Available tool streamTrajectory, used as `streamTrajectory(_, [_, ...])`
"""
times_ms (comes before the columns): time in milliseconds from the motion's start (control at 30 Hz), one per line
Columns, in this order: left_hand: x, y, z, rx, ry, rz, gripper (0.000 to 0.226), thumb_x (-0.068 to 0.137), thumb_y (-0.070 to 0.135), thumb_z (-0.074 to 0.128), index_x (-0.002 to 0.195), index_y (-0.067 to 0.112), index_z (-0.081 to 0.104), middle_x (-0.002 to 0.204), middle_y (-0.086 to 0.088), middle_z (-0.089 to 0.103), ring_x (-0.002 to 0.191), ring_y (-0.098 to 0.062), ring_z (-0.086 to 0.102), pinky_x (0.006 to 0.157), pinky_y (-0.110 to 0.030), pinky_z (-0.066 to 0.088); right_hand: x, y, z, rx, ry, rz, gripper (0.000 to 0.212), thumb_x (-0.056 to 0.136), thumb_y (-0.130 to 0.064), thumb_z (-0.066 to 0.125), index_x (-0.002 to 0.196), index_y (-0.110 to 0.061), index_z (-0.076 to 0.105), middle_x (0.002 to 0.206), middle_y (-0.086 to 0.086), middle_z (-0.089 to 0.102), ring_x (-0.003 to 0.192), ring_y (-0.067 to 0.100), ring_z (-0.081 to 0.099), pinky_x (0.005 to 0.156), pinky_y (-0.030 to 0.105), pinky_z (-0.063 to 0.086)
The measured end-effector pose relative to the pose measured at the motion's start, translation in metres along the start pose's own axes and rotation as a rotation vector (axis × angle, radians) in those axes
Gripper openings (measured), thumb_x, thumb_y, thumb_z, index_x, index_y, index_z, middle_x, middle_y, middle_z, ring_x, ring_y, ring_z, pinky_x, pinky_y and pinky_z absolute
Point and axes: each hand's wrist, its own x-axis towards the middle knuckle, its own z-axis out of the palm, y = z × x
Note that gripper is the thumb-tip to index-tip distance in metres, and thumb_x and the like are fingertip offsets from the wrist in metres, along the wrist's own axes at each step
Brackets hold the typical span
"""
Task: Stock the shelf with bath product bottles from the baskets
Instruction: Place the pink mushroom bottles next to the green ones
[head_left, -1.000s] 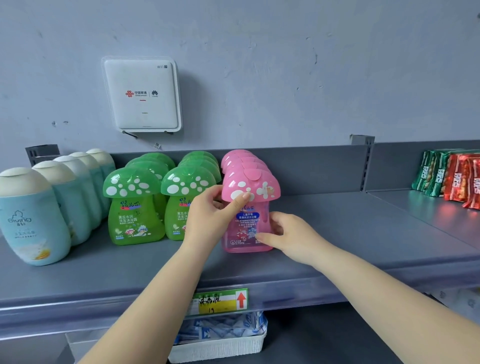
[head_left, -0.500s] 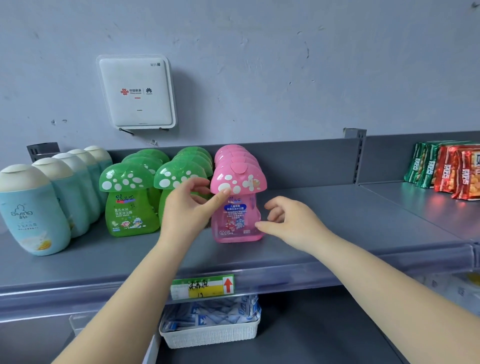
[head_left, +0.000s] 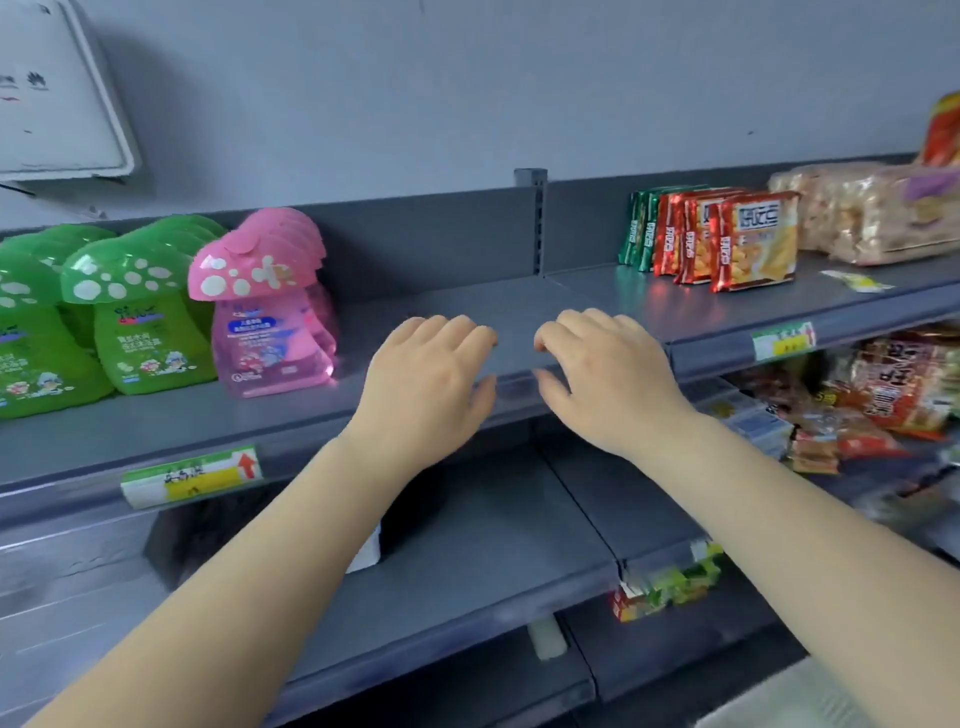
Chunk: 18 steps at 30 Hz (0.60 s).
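A row of pink mushroom-capped bottles (head_left: 265, 317) stands on the grey shelf (head_left: 426, 306), its front bottle near the shelf's front edge. Two rows of green mushroom-capped bottles (head_left: 140, 322) stand to its left. My left hand (head_left: 426, 379) hovers over the shelf's front edge, to the right of the pink bottles and apart from them, fingers loosely curled, holding nothing. My right hand (head_left: 608, 374) hangs beside it, also empty, fingers apart. No basket is in view.
Red and green snack packets (head_left: 727, 239) and bagged bread (head_left: 872, 213) stand on the shelf section to the right. A white wall box (head_left: 57, 98) hangs at upper left. A lower shelf (head_left: 467, 535) runs below, with more snacks (head_left: 893, 384) at right. Price tags sit on the shelf edges.
Both hands have let go of the front pink bottle and drawn back to the right. The view has swung right and down, leaving the pale blue bottles out of sight.
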Motion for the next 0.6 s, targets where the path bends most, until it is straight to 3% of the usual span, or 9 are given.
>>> streamTrajectory(133, [0.021, 0.075, 0.027, -0.060, -0.145, 0.126, 0.027, 0.075, 0.029, 0.043, 0.079, 0.011, 0.063, 0.069, -0.001, 0.059, 0.063, -0.025, 0.058, 0.062, -0.030, 0.046, -0.059, 0.049, -0.020, -0.202, -0.106, 0.077, 0.024, 0.062, -0.023, 0.079, 0.073, -0.010, 0.062, 0.066, 0.004, 0.059, 0.063, 0.028, 0.059, 0.062, 0.030, 0.045])
streamTrajectory(233, [0.034, 0.133, 0.047, -0.103, -0.200, 0.243, 0.015, 0.068, 0.025, 0.061, 0.074, 0.012, 0.064, 0.065, -0.001, 0.058, 0.060, -0.025, 0.059, 0.058, -0.027, 0.046, -0.109, 0.085, -0.033, -0.280, -0.203, 0.142, 0.029, 0.056, -0.024, 0.082, 0.067, -0.010, 0.060, 0.062, 0.004, 0.057, 0.060, 0.027, 0.059, 0.062, 0.031, 0.047])
streamTrajectory(333, [0.044, 0.195, 0.063, -0.117, -0.253, 0.367, 0.019, 0.059, 0.025, 0.075, 0.069, 0.013, 0.064, 0.061, 0.000, 0.057, 0.056, -0.023, 0.057, 0.054, -0.026, 0.045, -0.163, 0.118, -0.052, -0.336, -0.306, 0.217, 0.028, 0.060, -0.025, 0.081, 0.071, -0.009, 0.062, 0.067, 0.006, 0.060, 0.065, 0.027, 0.060, 0.065, 0.033, 0.047])
streamTrajectory(400, [0.048, 0.237, 0.070, -0.166, -0.250, 0.444, 0.018, 0.056, 0.021, 0.076, 0.066, 0.012, 0.064, 0.058, -0.001, 0.056, 0.052, -0.024, 0.056, 0.051, -0.026, 0.044, -0.202, 0.137, -0.062, -0.372, -0.399, 0.294, 0.028, 0.065, -0.028, 0.079, 0.079, -0.009, 0.064, 0.075, 0.006, 0.063, 0.072, 0.028, 0.062, 0.069, 0.034, 0.046])
streamTrajectory(600, [0.046, 0.360, 0.087, -0.329, -0.305, 0.635, 0.017, 0.053, 0.019, 0.073, 0.059, 0.012, 0.059, 0.055, -0.002, 0.056, 0.050, -0.025, 0.057, 0.048, -0.025, 0.042, -0.318, 0.177, -0.090, -0.395, -0.523, 0.519, 0.036, 0.048, -0.030, 0.085, 0.068, -0.012, 0.062, 0.065, 0.004, 0.062, 0.062, 0.025, 0.062, 0.060, 0.031, 0.048])
